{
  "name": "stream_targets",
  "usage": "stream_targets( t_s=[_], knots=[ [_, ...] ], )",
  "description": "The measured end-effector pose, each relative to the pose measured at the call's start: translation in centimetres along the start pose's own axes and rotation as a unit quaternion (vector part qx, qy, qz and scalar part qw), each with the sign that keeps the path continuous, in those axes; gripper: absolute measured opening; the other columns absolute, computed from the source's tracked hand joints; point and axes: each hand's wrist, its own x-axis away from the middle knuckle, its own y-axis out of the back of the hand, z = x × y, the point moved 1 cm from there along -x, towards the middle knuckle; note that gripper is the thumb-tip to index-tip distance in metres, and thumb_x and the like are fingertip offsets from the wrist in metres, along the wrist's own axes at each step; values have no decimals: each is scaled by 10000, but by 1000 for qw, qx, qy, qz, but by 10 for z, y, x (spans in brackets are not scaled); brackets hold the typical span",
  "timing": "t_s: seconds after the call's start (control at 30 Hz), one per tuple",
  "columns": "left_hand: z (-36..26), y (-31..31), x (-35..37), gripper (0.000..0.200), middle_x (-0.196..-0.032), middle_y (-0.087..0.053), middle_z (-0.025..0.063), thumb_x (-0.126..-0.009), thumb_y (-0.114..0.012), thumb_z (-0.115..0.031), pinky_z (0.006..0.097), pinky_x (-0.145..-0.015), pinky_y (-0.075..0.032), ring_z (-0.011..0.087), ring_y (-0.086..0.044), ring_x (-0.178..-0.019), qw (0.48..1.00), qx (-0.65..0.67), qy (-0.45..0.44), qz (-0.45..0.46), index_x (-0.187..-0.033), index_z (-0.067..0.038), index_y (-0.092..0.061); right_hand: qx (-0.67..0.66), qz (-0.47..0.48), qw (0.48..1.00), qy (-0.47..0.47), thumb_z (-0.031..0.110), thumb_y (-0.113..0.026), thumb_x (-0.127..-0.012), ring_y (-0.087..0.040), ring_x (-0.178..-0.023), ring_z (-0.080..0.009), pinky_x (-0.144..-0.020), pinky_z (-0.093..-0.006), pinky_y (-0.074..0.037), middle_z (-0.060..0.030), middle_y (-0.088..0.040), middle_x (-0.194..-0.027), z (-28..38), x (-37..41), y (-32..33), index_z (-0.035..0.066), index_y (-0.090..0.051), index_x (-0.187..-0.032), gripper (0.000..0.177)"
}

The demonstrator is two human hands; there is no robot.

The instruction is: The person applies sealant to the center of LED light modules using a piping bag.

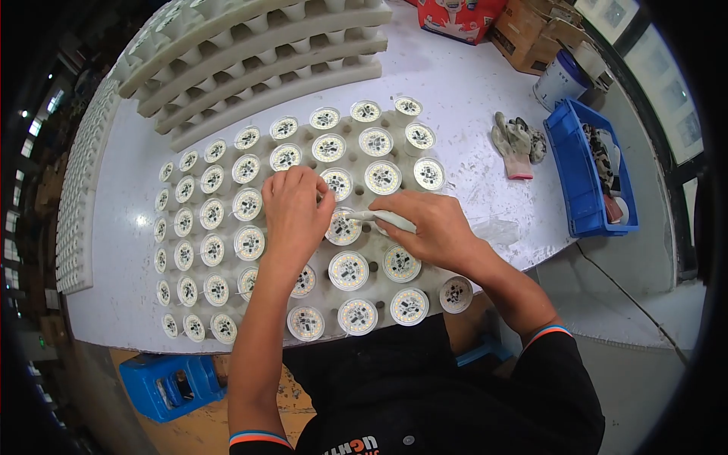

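Observation:
Rows of LED bulb bases with round, chip-dotted boards stand face up in a pale foam tray (373, 254). My right hand (428, 224) is closed around a white tapered tool (394, 221), whose thin tip points left over an LED board (343, 226) near the tray's middle. Just left of that tip, my left hand (297, 212) has its fingers curled and pinched together above the boards. Whatever is between those fingertips is hidden. Another LED board (337, 183) lies right beside the left fingertips.
Stacked foam trays (265, 61) with more bulb bases stand at the back left. To the right are work gloves (517, 144), a blue bin (580, 178), a white tub (561, 81) and a cardboard box (531, 34). A blue stool (171, 385) is below the table edge.

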Motion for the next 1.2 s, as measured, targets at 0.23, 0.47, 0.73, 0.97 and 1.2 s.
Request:
stream_targets(
  t_s=[0.23,0.47,0.73,0.97,1.2],
  knots=[
    [-3,-5,-8,209,-1043,-623,65,-766,-769,-204,436,-959,-377,290,-552,-1061,998,51,46,17,-903,-96,-654,-18,-8,1000,-2,224,-718,-841,-685,-801,-292,-676,-402,-545,-80,-707,-913,-2,1,4,147,-694,-1102,274],
    [3,-1,-1,147,-1061,-645,76,-758,-761,-162,447,-953,-389,295,-559,-1060,997,62,47,12,-846,-84,-672,-20,-17,1000,3,217,-720,-842,-684,-798,-290,-670,-397,-545,-76,-709,-918,-2,0,3,147,-696,-1098,266],
    [3,11,12,134,-1074,-651,83,-764,-759,-162,438,-974,-370,291,-548,-1078,998,48,34,38,-846,-82,-689,-19,-29,999,0,215,-723,-846,-688,-798,-289,-675,-394,-547,-73,-716,-932,-2,0,2,145,-703,-1084,249],
    [-17,10,-6,402,-1061,-659,102,-742,-800,-294,433,-990,-361,286,-557,-1072,995,-80,46,31,-1037,-54,-671,-50,-64,997,2,249,-735,-849,-684,-770,-301,-667,-398,-543,-76,-721,-908,8,-7,25,142,-722,-1064,240],
    [-5,7,-11,524,-1094,-647,114,-728,-817,-287,433,-990,-385,297,-553,-1076,997,0,16,75,-1162,-39,-659,59,-25,998,27,282,-744,-837,-681,-750,-299,-650,-412,-539,-70,-710,-884,-4,-32,20,165,-716,-1060,253]
  ],
)
